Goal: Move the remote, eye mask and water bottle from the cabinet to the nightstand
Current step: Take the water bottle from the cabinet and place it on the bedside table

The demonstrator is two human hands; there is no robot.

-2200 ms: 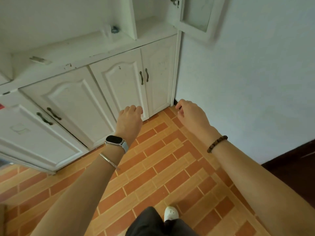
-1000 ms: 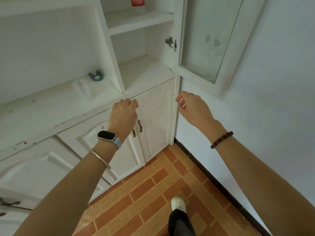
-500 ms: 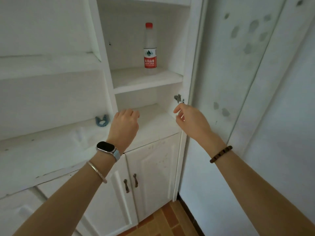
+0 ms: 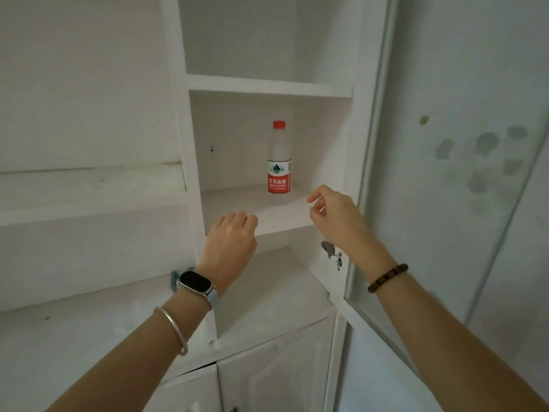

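Observation:
A clear water bottle [image 4: 278, 165] with a red cap and red label stands upright on a shelf of the white cabinet [image 4: 267, 84], toward the shelf's right side. My right hand [image 4: 335, 215] hovers just right of and below the bottle, fingers loosely curled and apart, holding nothing. My left hand [image 4: 230, 242], with a watch on its wrist, is in front of the shelf's front edge, lower left of the bottle, fingers curled under and empty. No remote or eye mask is in view.
The cabinet's glass door [image 4: 445, 173] stands swung out at the right, its hinge [image 4: 329, 251] just under my right wrist. A small blue object [image 4: 175, 281] lies on the counter ledge behind my left wrist. Closed lower doors [image 4: 273, 379] sit beneath.
My view has swung up from the floor and lower doors to the shelf with the bottle. Both hands have risen toward that shelf, the right one closing in on the bottle.

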